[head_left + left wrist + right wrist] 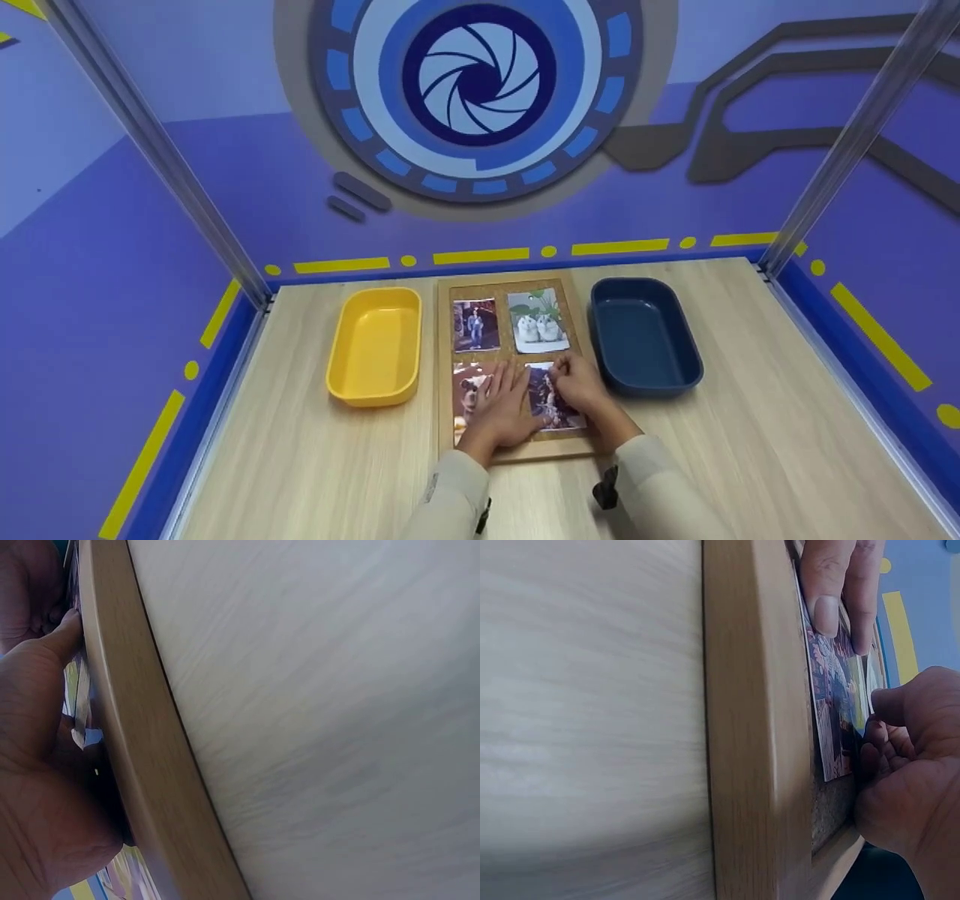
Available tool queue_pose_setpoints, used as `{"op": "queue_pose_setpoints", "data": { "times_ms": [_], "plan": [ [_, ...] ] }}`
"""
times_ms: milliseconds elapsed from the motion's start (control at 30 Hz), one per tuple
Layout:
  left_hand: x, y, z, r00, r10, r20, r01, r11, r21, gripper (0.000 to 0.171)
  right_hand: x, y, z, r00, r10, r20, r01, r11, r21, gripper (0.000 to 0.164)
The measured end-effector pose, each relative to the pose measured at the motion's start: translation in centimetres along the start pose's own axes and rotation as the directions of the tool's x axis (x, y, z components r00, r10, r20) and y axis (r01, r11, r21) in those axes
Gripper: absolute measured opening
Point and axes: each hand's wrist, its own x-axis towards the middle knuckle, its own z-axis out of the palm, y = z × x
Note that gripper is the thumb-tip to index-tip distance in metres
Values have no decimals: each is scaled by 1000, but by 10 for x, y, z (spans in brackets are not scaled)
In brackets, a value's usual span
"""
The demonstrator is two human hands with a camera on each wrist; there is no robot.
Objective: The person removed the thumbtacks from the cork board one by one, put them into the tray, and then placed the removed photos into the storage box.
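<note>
A wood-framed cork board [505, 286] lies on the table with photos on it. My left hand [506, 409] lies with spread fingers across the lower left photo [466, 382], its thumb over the bottom of the lower right photo [549, 405]. In the right wrist view, the left fingertips [826, 615] rest on the lower right photo. My right hand [581, 382] is at this photo's upper right part, thumb and curled fingers brought together in a pinch close over its surface. I cannot tell what small thing is between them; the fingers hide it.
Left of the board stands a yellow tray [410, 375]; to its right is a dark blue tray [694, 367]. Above the hands, the board bears a photo of a standing person [475, 326] and one of two white figures under leaves [538, 322]. Printed walls enclose the table.
</note>
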Motion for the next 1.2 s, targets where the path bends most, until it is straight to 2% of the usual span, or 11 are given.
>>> {"op": "queue_pose_setpoints", "data": {
  "times_ms": [200,600,767,967,1200],
  "plan": [
    [-5,7,-9,999,-18,35,18,1000,7,98,-1,0,0,1000,7,-6,-7,1000,2,8],
    [-9,7,-13,1000,1,18,0,1000,-6,98,-1,-5,0,1000,13,-1,-13,999,43,5],
    [-7,9,-13,999,-8,35,8,1000,-9,99,-1,-9,-5,1000,24,-1,-24,998,65,7],
    [-5,5,-7,1000,7,11,-7,999,-32,100,-2,-19,-10,1000,-8,21,6,993,121,12],
    [-3,0,-3,1000,8,-6,-8,1000,-28,102,-4,-32,-19,998,-62,17,61,996,65,10]
  ]
}}
